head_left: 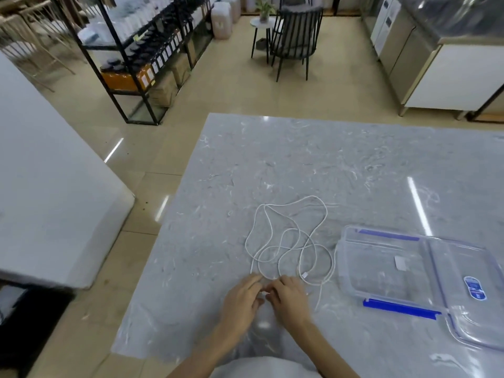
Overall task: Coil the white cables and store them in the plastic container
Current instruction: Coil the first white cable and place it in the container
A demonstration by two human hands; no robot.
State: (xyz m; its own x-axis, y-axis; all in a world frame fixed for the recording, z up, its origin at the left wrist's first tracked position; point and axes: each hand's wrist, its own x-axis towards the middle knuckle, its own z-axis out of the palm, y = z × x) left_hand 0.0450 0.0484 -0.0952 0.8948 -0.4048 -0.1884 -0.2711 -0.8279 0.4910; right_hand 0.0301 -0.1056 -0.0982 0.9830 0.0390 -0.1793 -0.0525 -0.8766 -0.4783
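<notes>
A white cable [289, 236] lies in loose tangled loops on the grey marble table [300, 159], with one connector end [304, 274] resting near my hands. My left hand [242, 298] and my right hand [289, 297] meet at the near edge of the tangle, fingertips pinched together on a strand of the cable. A clear plastic container [387, 266] with blue clips sits open to the right of the cable, nothing inside it. Its clear lid [474, 301] lies beside it at the right edge.
The table's left edge drops to a tiled floor [152, 165]. A white counter [41, 173] stands at the left. Black shelving [141, 55], a dark chair [294, 36] and steel cabinets [409, 50] stand further back.
</notes>
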